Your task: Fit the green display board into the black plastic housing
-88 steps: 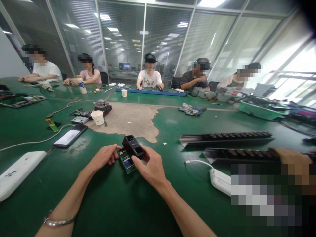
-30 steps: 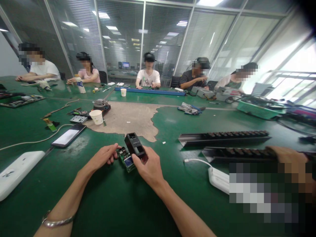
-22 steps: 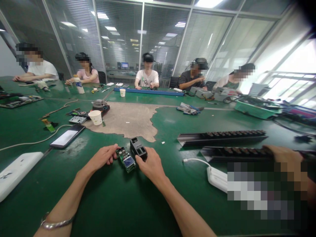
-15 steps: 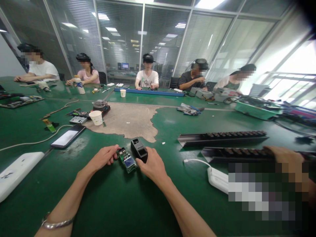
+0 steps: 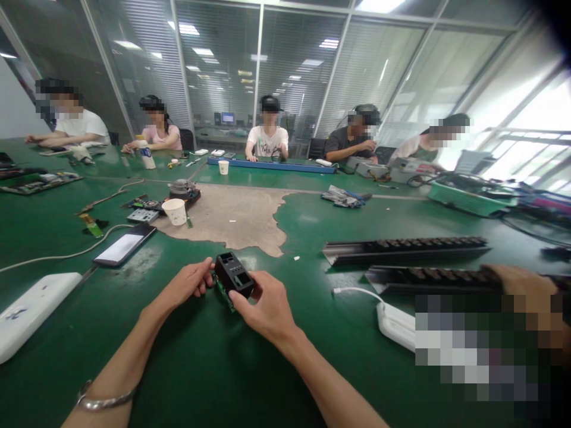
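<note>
My right hand grips a black plastic housing with rectangular cutouts, thumb on its near edge and fingers round the far side. Beneath the housing lies a green circuit board, now mostly hidden; only a strip shows along its left edge. My left hand, a silver bangle on its wrist, has its fingers closed at the board's upper left end. The housing covers the board from above, but whether the two are joined cannot be seen.
A phone with its cable and a white device lie left. Beyond stands a paper cup. Two dark metal rails and a white power bank lie right, near another person's hand. Several people sit across the table.
My right hand has moved the black housing left, from beside the circuit board to over it, hiding the board's blue screen. My left hand has stayed at the board's end.
</note>
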Demonstrator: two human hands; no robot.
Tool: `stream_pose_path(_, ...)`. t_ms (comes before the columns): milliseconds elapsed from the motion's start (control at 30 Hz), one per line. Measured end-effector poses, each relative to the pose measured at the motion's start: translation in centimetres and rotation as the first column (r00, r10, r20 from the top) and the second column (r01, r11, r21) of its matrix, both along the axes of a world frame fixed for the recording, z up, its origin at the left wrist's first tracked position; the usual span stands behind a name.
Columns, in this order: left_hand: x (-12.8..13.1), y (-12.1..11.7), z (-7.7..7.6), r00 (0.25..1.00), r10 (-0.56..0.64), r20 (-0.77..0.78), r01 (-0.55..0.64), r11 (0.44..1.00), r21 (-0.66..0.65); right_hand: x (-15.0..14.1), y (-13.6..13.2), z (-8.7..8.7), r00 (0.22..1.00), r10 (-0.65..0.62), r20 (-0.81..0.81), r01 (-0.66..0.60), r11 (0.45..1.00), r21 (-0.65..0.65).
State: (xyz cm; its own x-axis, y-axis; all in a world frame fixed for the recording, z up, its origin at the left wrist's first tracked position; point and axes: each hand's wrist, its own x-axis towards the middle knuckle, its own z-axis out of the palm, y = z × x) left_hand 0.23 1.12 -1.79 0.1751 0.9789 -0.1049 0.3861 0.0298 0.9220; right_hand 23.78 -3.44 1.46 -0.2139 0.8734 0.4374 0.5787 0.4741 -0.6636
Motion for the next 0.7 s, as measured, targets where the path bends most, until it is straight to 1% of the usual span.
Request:
stream_pose_path(167, -0.08, 0.03, 0.01, 1.000, -0.005, -0.004, 0.005, 1.000, 0.004, -0.23, -0.46, -0.17, 0.999, 0.008, 0.036, -0.008, 1.000, 0.005)
stream_pose_path(367, -0.12, 0.05, 0.16, 0.997, -0.014, -0.075, 0.014, 1.000, -0.007, -0.48, -0.87, -0.32, 0.998, 0.027, 0.061, -0.028, 1.000, 0.013)
stream_pose_path(567, -0.12, 0.06, 0.06, 0.996, -0.005, -0.090, 0.007, 1.000, 0.013, -0.59, -0.96, -0.68, 0.993, 0.009, 0.121, -0.009, 1.000, 0.001)
stream_pose_path(700, -0.03, -0.03, 0.18, 0.998, -0.025, -0.052, 0.026, 0.999, 0.022, -0.66, -0.91, -1.04, 0.984, 0.011, 0.176, -0.008, 1.000, -0.017)
